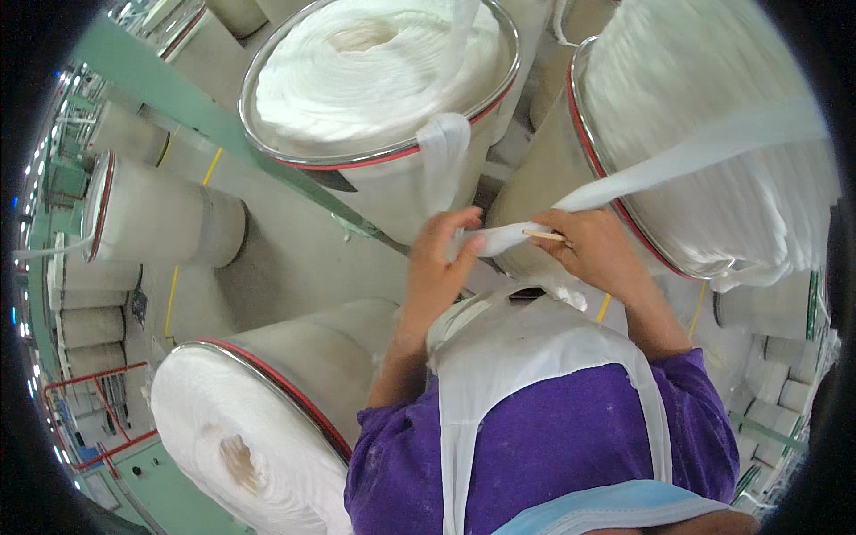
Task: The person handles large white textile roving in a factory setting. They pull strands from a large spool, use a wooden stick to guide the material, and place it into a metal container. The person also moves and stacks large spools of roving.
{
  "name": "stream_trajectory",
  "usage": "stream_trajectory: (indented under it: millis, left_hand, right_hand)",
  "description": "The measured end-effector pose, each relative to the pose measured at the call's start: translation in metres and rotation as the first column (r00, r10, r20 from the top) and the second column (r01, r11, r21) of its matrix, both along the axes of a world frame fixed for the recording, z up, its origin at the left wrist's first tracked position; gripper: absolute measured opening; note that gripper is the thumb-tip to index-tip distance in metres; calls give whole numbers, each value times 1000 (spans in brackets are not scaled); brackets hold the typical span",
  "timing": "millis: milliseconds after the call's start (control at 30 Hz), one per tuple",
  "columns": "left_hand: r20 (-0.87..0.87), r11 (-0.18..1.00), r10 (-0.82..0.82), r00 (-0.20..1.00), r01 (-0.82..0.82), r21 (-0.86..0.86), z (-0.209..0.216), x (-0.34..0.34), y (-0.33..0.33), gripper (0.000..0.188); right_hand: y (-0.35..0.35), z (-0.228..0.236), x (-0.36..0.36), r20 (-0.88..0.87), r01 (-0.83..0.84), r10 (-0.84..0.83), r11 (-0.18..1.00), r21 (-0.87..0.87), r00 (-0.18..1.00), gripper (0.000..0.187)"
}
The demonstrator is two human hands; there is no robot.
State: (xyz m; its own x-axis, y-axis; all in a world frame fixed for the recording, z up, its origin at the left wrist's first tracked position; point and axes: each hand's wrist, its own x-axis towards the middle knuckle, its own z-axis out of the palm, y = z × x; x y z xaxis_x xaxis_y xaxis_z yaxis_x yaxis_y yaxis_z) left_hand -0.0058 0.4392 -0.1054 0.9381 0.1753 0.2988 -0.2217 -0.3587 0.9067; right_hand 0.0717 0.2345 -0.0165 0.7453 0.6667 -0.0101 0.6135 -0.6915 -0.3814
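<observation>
A thick white fiber sliver [513, 237] stretches between my hands in front of my apron. My left hand [437, 263] curls round its left end, thumb below and fingers above. My right hand [588, 242] pinches the same sliver, and a thin pale stick [544, 235] juts from its fingers. From my right hand the strand runs up to the right, across the large coiled can [584, 116]. Another loose sliver [443, 147] hangs over the rim of the far can [370, 162] and drops behind my left hand, where its end is hidden.
Near my left arm stands a full can [267, 379] of coiled white sliver. A green rail [178, 94] crosses diagonally on the left. Beyond it are another can [169, 209], yellow floor lines [213, 167] and a red metal frame [98, 419]. More cans stand at the far right.
</observation>
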Motion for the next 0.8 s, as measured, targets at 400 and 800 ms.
stream_trajectory:
  millis: [400,800]
  left_hand:
    - [-255,910,-216,943,100,-403,-108,102,35,48]
    - [-340,601,-791,509,541,-588,-70,105,-72,43]
  right_hand:
    - [-16,-34,-1,-2,73,-73,992,104,997,24]
    - [-47,-64,-23,121,246,-291,924,292,949,31]
